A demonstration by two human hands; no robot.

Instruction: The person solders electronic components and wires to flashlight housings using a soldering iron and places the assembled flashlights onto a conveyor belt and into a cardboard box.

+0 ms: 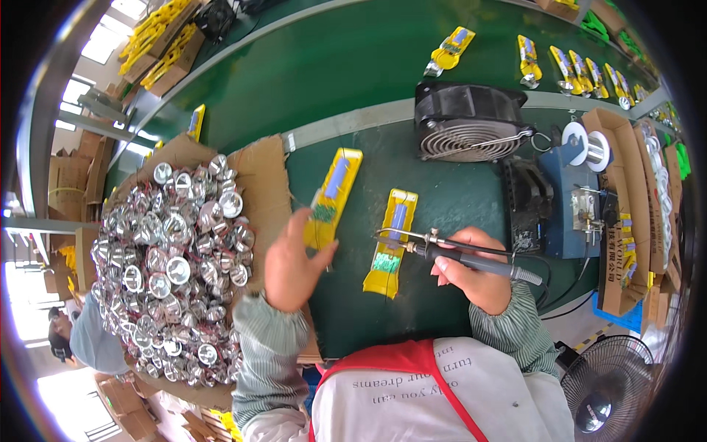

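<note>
My left hand grips the lower end of a yellow plastic housing, fingers at its left edge and thumb across its bottom. Inside that housing sit a blue cylindrical battery cell and a small green circuit board. My right hand is closed round a soldering iron with a thin metal feed tube along it. The iron's tip points left, over a second yellow housing lying on the green bench. This one also has a blue cell and a green circuit board.
Silver lamp reflectors heap on cardboard at left. A black square fan stands beyond the bench, near a blue soldering station with a solder spool. Several yellow housings lie on the green belt. A cardboard box stands right.
</note>
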